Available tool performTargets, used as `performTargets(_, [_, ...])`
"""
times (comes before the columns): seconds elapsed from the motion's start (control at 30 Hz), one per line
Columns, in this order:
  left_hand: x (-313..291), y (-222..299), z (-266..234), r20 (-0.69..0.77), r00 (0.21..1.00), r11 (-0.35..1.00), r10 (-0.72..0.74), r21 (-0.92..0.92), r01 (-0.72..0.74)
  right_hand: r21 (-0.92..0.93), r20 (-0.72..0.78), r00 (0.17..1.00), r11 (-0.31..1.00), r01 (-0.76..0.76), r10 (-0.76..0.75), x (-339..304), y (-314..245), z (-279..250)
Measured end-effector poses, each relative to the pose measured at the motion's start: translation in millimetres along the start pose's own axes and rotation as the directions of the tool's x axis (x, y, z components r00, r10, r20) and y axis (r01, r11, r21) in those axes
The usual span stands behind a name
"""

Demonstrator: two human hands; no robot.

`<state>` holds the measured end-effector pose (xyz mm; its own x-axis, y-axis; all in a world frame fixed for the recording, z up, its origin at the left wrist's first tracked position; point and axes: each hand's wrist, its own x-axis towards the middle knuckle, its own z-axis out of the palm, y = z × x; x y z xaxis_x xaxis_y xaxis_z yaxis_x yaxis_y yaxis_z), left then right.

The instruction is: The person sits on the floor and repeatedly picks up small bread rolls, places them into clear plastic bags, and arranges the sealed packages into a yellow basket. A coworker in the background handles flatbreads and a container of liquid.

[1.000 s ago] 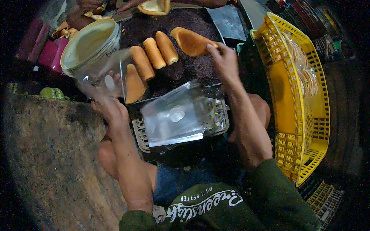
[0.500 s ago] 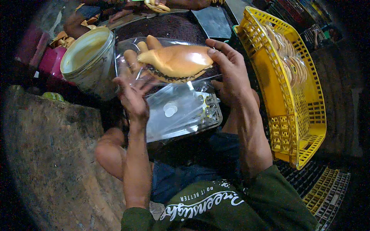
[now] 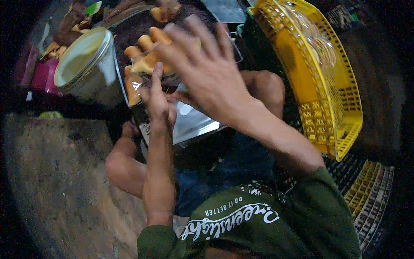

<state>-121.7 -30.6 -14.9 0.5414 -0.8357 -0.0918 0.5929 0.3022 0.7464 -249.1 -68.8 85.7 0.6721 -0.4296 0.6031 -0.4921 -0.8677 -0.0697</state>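
My left hand (image 3: 158, 97) grips a bagged bread roll (image 3: 144, 64), thumb up along its near side. The roll is golden and sits in clear plastic, its right part hidden behind my right hand (image 3: 207, 64). That hand is blurred, its fingers spread over the roll. Below both hands lies a stack of flat clear bags (image 3: 196, 125), with a white round piece (image 3: 184, 108) on it. Several loose bread rolls (image 3: 146, 42) rest just beyond, on a dark surface covered in brown crumbs or sprinkles. Another roll (image 3: 134, 95) is left of my left hand.
A yellow plastic crate (image 3: 308, 93) with bagged breads (image 3: 321, 49) stands at the right. A whitish bucket (image 3: 101, 71) is at the left, beside a pink container (image 3: 45, 77). Across the surface, another person's hand (image 3: 172, 6) is at a bread (image 3: 160, 15). Wooden boards (image 3: 64, 181) lie at lower left.
The bagged roll has moved left and nearer, and turned. My right hand has let go of the bag's right end and swung left over the roll; my left hand has closed on it.
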Motion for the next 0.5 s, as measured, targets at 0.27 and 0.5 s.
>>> performTargets(0.27, [24,-52,-29,0.181,0.795,0.166,-0.579,0.981,-0.103,-0.251,0.185,0.922,0.924,-0.290,0.340,38,185,-159])
performTargets(0.5, [17,-90,-49,0.117,0.765,-0.202,-0.633,0.930,-0.309,-0.523,0.048,0.782,0.682,-0.511,0.621,-178,508,-296])
